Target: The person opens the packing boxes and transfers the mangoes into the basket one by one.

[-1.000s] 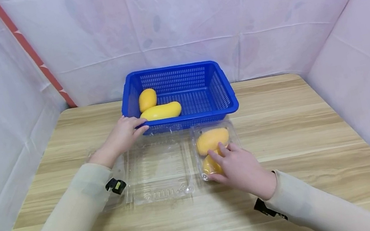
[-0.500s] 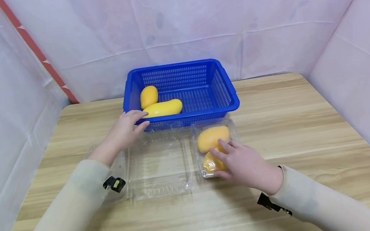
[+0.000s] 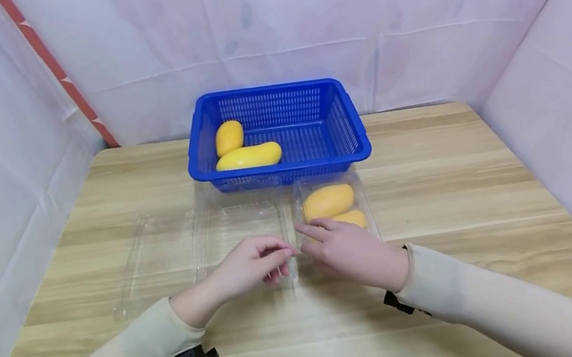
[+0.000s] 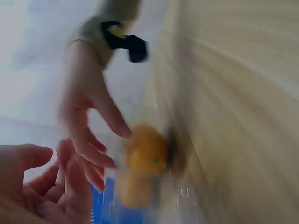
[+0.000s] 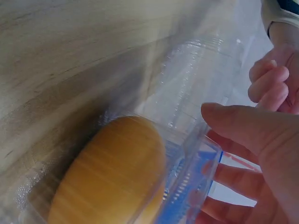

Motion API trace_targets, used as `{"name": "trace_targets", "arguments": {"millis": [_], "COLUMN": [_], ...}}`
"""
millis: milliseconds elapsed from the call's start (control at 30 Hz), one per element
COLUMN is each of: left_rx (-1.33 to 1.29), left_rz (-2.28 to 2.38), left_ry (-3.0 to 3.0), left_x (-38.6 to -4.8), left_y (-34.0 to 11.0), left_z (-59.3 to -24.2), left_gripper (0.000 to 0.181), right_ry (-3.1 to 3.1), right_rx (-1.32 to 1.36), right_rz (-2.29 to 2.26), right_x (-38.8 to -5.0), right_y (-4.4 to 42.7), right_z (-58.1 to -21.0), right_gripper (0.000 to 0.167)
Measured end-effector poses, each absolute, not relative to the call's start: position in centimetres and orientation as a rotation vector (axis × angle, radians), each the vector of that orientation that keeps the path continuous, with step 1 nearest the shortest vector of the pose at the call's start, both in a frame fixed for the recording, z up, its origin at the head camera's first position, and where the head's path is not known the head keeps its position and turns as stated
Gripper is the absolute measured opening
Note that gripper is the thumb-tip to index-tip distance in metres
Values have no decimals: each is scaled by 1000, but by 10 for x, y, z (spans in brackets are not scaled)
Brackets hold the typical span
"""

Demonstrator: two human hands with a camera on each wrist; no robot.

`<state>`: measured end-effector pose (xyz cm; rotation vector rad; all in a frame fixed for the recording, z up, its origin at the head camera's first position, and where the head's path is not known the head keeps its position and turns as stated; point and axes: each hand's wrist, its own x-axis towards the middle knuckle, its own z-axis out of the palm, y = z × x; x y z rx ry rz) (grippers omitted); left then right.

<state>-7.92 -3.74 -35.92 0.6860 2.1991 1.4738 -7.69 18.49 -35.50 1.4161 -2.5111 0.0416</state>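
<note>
My left hand [image 3: 252,265] hovers over the front of an empty, open clear plastic clamshell box [image 3: 240,228], fingers loosely curled around nothing; in the left wrist view its thumb and fingers stand apart. Next to it, my right hand [image 3: 347,250] reaches over a second clear plastic box [image 3: 369,202] holding two mangoes, the far one [image 3: 328,201] plainly seen, the near one [image 3: 352,219] partly behind the hand. In the right wrist view, extended fingers [image 5: 238,179] lie along that box's side wall, with the thumb apart; whether they touch it I cannot tell.
Behind the boxes stands a blue perforated basket [image 3: 312,163] with two more mangoes, one upright-looking [image 3: 229,137] and one lying lengthwise [image 3: 249,157], at its left end. The wooden table [image 3: 452,175] is bordered by pale cloth walls [image 3: 291,11].
My left hand has left the basket's front edge and come down toward the right hand. My right hand has slid slightly left, off the near mango's top, to the box's left side.
</note>
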Motion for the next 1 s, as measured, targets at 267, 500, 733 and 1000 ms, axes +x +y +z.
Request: {"name": "trace_targets", "arguments": {"millis": [267, 500, 733, 1000], "left_rx": [1020, 974, 805, 769], "left_rz": [878, 679, 575, 693], "left_ry": [2739, 2733, 2700, 2525], "left_x": [-85, -86, -89, -87], "left_y": [-22, -10, -4, -1], "left_z": [-363, -362, -363, -361], "left_gripper": [14, 15, 15, 20], "right_ry": [-2399, -2359, -2366, -2371], "right_rx": [1378, 1352, 1368, 1350], "right_rz": [-83, -48, 22, 80], "right_x": [-76, -74, -73, -72], "right_y": [180, 180, 182, 183], "right_z": [-361, -363, -364, -367], "right_gripper": [14, 13, 14, 13]}}
